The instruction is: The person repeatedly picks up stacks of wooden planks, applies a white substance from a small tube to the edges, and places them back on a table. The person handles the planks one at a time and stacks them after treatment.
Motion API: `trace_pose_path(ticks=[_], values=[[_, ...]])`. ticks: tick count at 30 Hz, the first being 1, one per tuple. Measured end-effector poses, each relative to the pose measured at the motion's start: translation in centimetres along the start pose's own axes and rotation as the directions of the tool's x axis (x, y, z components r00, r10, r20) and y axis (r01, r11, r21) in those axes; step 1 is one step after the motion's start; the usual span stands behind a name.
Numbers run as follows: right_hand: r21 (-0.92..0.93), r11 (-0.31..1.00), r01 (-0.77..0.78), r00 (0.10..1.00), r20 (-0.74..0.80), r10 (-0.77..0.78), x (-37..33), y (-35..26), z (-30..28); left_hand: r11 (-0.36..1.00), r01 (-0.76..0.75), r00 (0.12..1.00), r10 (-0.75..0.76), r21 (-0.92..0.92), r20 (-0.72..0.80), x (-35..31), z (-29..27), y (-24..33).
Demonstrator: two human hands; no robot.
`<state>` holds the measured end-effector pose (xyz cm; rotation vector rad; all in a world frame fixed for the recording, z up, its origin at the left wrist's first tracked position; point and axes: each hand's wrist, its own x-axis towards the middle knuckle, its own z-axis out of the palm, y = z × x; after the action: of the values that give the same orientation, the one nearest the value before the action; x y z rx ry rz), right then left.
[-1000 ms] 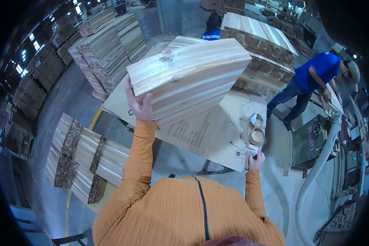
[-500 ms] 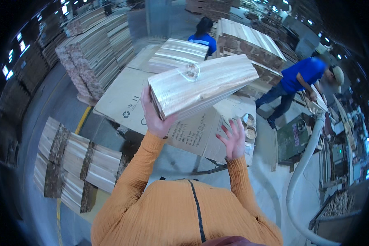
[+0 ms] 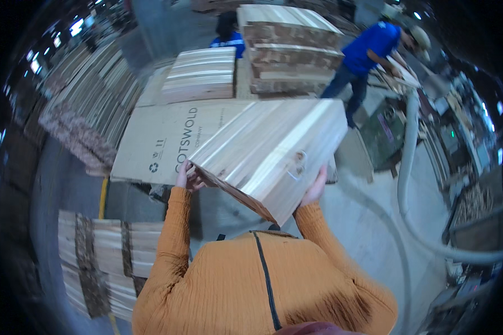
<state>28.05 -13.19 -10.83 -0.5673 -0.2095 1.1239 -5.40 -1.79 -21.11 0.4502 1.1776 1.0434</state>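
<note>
A thick, pale striped wooden block is raised in front of me above the table, tilted, with one corner toward my chest. A dark knot ringed by a drawn mark shows on its right face. My left hand grips the block's left corner, its fingers bent under the edge. Pressed along the right side is my right hand, partly hidden by the wood. Under the block lies a printed cardboard sheet covering the table.
A striped wood stack sits at the table's far side, with a taller stack beyond. Lumber piles and lower wood blocks stand left. A person in blue works at right near a hose; another person is behind.
The block has turned and come nearer, showing a wide striped face. My right hand, open and off it before, now holds its right side. My view has shifted right.
</note>
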Motion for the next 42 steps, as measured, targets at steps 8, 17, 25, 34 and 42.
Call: trace_pose_path(ticks=[8, 17, 25, 34, 42], values=[[0.203, 0.975, -0.091, 0.996, 0.018, 0.089, 1.3, -0.2, 4.1, 0.998, 0.037, 0.986, -0.046, -0.059, -0.161, 0.3, 2.6, -0.4], [0.130, 0.991, -0.026, 1.000, -0.008, 0.027, 0.2, -1.2, 6.7, 0.997, 0.039, 0.992, -0.045, -0.060, -0.116, 1.2, 4.4, -0.6], [0.167, 0.986, -0.010, 0.993, 0.115, -0.009, 3.6, -2.2, 3.0, 0.989, 0.066, 0.996, -0.072, -0.130, -0.045, 3.2, 2.6, 0.6], [-0.061, 0.989, -0.137, 0.981, 0.132, 0.144, 4.1, -6.2, -0.6, 0.954, 0.043, 0.993, -0.007, -0.295, 0.121, 0.6, 5.5, -2.5], [0.107, 0.965, -0.240, 0.905, 0.383, 0.183, 10.5, -8.7, -8.5, 0.945, -0.129, 0.990, 0.139, -0.300, 0.012, -3.7, 7.7, -2.8]])
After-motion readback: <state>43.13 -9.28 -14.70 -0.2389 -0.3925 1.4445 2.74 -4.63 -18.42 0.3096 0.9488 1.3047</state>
